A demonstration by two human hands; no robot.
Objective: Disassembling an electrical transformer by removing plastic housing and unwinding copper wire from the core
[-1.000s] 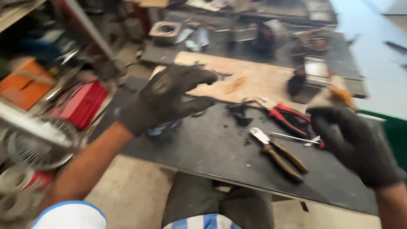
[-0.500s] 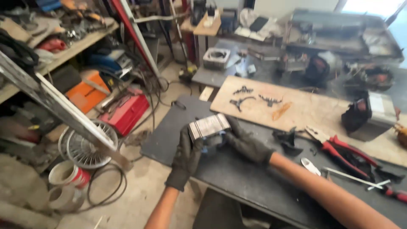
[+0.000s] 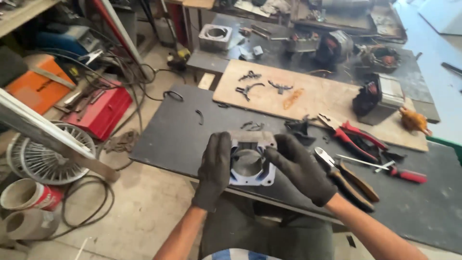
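Observation:
Both my hands wear black gloves and hold a square grey metal motor housing (image 3: 250, 161) with a round bore, above the near edge of the dark metal table (image 3: 183, 139). My left hand (image 3: 214, 171) grips its left side. My right hand (image 3: 299, 168) grips its right side, fingers curled over the top corner. The bore faces me.
Pliers with brown handles (image 3: 344, 175), red-handled pliers (image 3: 358, 137) and a red-handled screwdriver (image 3: 390, 168) lie right of my hands. A wooden board (image 3: 308, 96) carries small dark metal parts. On the floor at left are a red toolbox (image 3: 98, 113), a fan guard (image 3: 45, 154) and cables.
The housing has turned so its bore faces me, and both hands have drawn it nearer to my body. The camera has tilted down slightly.

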